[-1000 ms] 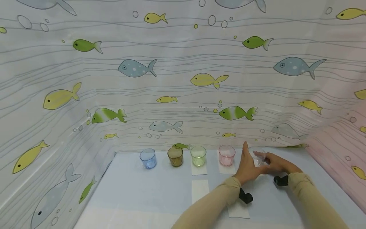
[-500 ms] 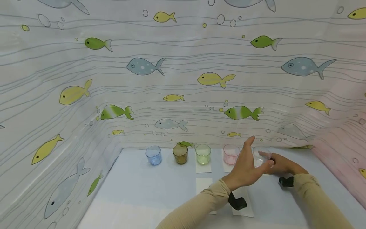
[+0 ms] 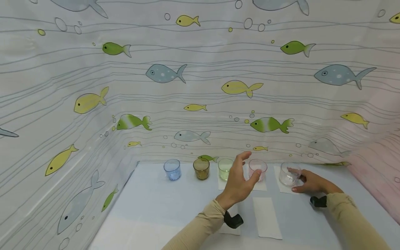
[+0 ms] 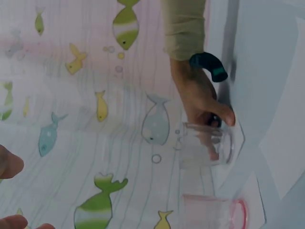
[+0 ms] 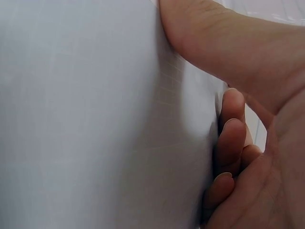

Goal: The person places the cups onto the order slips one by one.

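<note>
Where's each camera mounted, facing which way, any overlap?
Head: head-worn, facing forward and down at the cups; left hand, right hand and both sleeves show.
Left wrist: wrist-worn, faces rightward, image sideways, toward clear cup and right hand; left fingertips at the edge.
Right wrist: wrist-worn, close over a pale surface; right thumb and fingers show.
Shared by head and left wrist: clear cup, pink cup, right hand.

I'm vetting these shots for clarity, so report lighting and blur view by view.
Head: soft light, blue cup and fish curtain fairly crisp; left wrist: dimmer and hazier, though the clear cup is readable; right wrist: the pale surface is blurred and falls into shadow toward the right hand, which shows more detail.
</note>
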### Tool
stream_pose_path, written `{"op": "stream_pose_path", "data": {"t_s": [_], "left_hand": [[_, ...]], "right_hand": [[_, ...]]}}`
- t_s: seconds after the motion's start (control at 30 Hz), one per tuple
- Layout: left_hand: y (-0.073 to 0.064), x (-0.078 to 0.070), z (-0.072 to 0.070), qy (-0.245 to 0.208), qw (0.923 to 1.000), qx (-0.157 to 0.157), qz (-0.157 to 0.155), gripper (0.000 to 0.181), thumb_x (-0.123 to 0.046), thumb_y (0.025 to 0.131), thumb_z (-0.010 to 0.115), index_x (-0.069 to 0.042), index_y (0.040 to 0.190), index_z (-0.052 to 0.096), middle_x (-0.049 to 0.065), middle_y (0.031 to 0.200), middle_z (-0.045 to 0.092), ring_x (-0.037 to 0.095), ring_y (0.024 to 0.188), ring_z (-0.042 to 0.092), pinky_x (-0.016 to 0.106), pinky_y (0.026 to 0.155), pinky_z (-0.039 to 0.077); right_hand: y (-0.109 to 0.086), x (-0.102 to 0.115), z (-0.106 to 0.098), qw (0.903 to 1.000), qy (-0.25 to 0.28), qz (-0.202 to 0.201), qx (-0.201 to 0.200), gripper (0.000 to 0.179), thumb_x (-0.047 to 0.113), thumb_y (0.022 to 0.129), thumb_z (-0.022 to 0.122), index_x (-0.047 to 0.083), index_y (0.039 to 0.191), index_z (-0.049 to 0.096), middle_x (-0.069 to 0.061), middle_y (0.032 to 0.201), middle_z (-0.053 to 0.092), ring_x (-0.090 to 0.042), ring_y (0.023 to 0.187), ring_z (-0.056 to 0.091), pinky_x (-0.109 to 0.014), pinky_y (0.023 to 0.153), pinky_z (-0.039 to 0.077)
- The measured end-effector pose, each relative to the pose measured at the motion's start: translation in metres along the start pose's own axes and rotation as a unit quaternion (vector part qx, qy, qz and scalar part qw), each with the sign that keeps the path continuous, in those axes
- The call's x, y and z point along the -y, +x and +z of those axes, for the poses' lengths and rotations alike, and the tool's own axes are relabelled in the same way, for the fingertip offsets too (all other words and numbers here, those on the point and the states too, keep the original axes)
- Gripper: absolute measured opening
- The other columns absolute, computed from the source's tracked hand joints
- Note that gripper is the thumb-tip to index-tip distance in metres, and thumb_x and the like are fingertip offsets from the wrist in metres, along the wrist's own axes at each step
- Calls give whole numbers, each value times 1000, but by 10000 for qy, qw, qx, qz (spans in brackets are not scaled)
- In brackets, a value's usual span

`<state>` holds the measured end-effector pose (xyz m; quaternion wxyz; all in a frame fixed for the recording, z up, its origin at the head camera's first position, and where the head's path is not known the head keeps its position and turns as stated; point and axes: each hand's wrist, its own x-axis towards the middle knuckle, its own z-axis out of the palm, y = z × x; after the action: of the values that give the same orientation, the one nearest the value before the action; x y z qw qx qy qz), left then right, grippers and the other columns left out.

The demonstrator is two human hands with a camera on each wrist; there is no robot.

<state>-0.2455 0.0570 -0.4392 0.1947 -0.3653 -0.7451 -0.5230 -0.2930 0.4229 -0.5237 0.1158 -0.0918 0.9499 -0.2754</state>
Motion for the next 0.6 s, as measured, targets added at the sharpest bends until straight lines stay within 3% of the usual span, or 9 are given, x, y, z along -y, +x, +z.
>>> {"op": "stream_pose_path", "data": {"t_s": [0.27, 0.43, 0.6], "left_hand": [[-12, 20, -43, 195, 9945, -990, -286, 48, -14, 101, 69, 0, 144, 53, 12, 146, 60, 29, 140, 56, 51, 110, 52], [-15, 37, -75, 560, 9836, -1674, -366, 41, -8, 99, 70, 1, 137, 58, 13, 137, 66, 32, 131, 61, 55, 106, 53], [-26, 58, -103, 1117, 9694, -2132, -482, 37, -7, 97, 71, 1, 132, 61, 17, 131, 67, 35, 128, 62, 56, 105, 52]], "right_hand": [[-2, -3, 2, 9999, -15, -99, -89, 103, 43, 86, 88, 0, 162, 34, -47, 144, 43, -56, 127, 49, -77, 108, 41], [-3, -5, 3, 9998, -133, -89, -130, 103, 45, 86, 87, 1, 162, 35, -42, 137, 48, -49, 117, 51, -75, 104, 45], [-2, -6, 4, 9998, -120, -60, -125, 103, 46, 86, 88, 1, 162, 35, -37, 132, 52, -45, 115, 52, -74, 103, 45]]}}
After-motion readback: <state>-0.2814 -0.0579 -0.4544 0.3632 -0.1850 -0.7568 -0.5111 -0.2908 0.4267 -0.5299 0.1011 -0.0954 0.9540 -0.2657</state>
